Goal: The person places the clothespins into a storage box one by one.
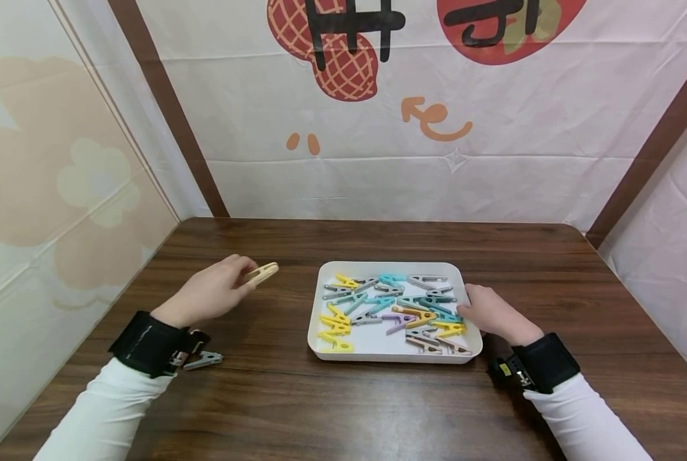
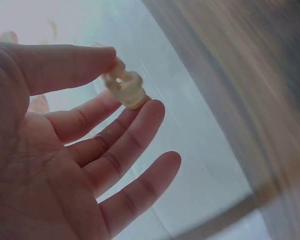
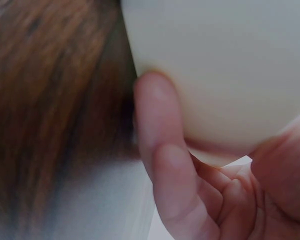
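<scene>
My left hand (image 1: 213,291) pinches a cream clothespin (image 1: 262,273) above the left side of the table. The left wrist view shows the clothespin (image 2: 127,90) between thumb and fingertips, the little finger apart from it. My right hand (image 1: 495,314) grips the right edge of a white tray (image 1: 378,346), thumb at the rim. In the right wrist view, fingers (image 3: 160,105) lie against the tray's outer side (image 3: 215,65). Several yellow, teal, grey, purple and orange clothespins (image 1: 420,318) lie scattered inside the tray.
A grey clothespin (image 1: 203,360) lies on the brown wooden table (image 1: 285,410), close to my left wrist. White printed cloth (image 1: 234,128) hangs behind the table, with more cloth on both sides.
</scene>
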`<state>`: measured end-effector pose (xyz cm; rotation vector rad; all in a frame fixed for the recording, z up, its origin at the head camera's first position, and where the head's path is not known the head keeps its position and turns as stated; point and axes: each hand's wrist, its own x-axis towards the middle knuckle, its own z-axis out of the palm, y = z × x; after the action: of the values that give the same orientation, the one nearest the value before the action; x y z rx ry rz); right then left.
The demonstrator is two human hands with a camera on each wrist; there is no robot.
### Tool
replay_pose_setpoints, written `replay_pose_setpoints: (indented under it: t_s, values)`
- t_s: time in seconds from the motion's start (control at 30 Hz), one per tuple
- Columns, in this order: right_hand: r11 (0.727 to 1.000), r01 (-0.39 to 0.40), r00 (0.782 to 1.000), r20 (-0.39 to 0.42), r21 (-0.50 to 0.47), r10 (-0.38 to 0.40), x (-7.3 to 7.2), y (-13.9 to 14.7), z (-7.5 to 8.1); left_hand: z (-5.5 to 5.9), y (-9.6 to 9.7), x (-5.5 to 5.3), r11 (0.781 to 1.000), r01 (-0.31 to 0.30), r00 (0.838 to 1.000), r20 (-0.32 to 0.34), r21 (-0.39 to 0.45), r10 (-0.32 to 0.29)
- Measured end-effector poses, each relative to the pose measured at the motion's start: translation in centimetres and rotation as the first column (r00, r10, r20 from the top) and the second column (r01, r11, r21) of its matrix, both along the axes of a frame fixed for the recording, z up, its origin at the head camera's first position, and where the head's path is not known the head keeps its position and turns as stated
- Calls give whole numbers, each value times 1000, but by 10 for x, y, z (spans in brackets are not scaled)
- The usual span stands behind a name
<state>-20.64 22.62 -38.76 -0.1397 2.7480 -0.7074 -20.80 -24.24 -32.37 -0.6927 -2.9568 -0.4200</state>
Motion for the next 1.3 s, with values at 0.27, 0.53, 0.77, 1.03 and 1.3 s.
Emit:
replay_pose_setpoints:
  t_s: [0.27, 0.53, 0.77, 1.03, 1.3]
  values:
    - [1000, -1, 1000, 6, -2, 1, 0, 0, -1, 5, 58, 1, 992, 123, 992, -20, -29, -124]
    - [1000, -14, 1000, -4, -7, 14, -1, 1, 0, -1, 100, -1, 964, 252, 967, 2, -81, -253]
    - [1000, 6, 1000, 13, -8, -6, -2, 1, 2, -6, 127, -2, 938, 324, 946, 28, -126, -323]
    - [1000, 7, 1000, 21, -16, -7, -2, 1, 0, -17, 146, 2, 894, 415, 910, 82, -168, -407]
    - [1000, -2, 1000, 14, -2, 2, -1, 0, 1, -29, 156, 5, 860, 460, 888, 104, -222, -448]
